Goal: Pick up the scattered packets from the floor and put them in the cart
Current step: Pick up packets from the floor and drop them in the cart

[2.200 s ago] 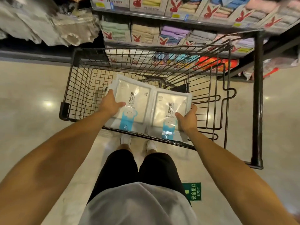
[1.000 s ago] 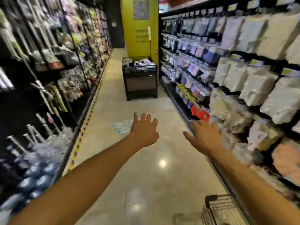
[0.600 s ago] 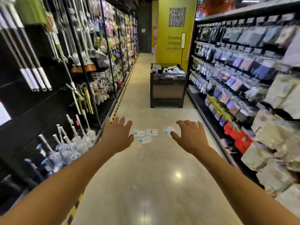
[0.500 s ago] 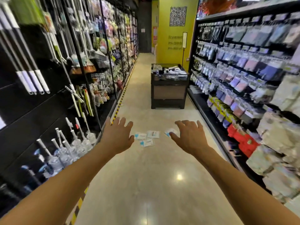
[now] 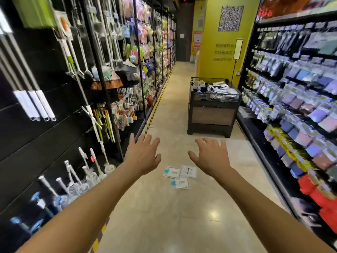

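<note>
Three white packets with blue marks lie on the beige aisle floor ahead: one on the left (image 5: 172,172), one on the right (image 5: 188,171), and one nearer to me (image 5: 180,183). My left hand (image 5: 143,156) is stretched out in front with straight, spread fingers and holds nothing. My right hand (image 5: 209,156) is also stretched forward, fingers relaxed and empty. Both hands hover in the air, with the packets seen between and just below them, farther down the aisle. The cart is out of view.
Black shelving with mops and brushes (image 5: 76,125) lines the left side, edged by a yellow-black floor stripe (image 5: 156,105). Shelves of hanging packs (image 5: 299,106) run along the right. A dark display bin (image 5: 212,108) stands mid-aisle beyond the packets, before a yellow wall (image 5: 217,42).
I put two packets in the cart, then turned to face down the aisle. Since then the floor packets have come nearer; both hands stay raised and empty.
</note>
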A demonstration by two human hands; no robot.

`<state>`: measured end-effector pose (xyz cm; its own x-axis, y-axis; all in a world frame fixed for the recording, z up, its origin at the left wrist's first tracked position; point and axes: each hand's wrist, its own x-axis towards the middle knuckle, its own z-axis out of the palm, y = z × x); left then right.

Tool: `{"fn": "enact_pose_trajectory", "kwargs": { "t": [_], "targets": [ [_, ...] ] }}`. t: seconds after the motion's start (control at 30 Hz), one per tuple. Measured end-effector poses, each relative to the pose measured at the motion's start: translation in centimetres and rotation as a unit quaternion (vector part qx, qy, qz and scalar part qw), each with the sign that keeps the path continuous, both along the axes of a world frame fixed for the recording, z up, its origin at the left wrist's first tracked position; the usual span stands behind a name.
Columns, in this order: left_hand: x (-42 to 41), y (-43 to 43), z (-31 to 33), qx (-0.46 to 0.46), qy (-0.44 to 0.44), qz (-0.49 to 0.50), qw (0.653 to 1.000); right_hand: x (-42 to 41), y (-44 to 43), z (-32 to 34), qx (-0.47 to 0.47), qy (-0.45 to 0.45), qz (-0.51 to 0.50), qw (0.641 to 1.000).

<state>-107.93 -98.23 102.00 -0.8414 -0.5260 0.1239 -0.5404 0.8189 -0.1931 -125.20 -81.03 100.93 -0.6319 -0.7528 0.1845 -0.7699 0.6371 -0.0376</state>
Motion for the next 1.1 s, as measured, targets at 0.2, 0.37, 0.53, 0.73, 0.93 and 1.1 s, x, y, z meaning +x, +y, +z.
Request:
{"fn": "enact_pose_trajectory", "kwargs": {
  "t": [0.2, 0.37, 0.53, 0.73, 0.93, 1.1],
  "targets": [
    [-7.3, -13.1, -1.2, -0.001, 0.009, 0.005, 1.0, -7.1, -13.3, -1.0, -0.003, -0.007, 0.014, 1.0],
    [-14.6, -24.7, -1.5, -0.027, 0.016, -0.035, 0.999, -13.5, -24.2, -1.7, 0.002, -0.001, -0.017, 1.0],
    [-23.4, -35.3, -0.9, -0.044, 0.008, -0.095, 0.994, -20.4, -33.4, -1.3, -0.001, -0.007, -0.073, 0.997],
    [-35.9, -44.3, -2.9, -0.036, -0.015, -0.173, 0.984, -30.2, -40.3, -3.4, -0.004, -0.01, -0.147, 0.989],
    [-49.8, -50.2, -8.4, -0.028, -0.041, -0.256, 0.965, -41.0, -45.1, -9.8, 0.006, -0.052, -0.219, 0.974],
    [-59.8, -54.8, -17.7, 0.005, -0.049, -0.281, 0.958, -48.7, -48.7, -19.7, 0.011, -0.104, -0.263, 0.959]
  ]
}}
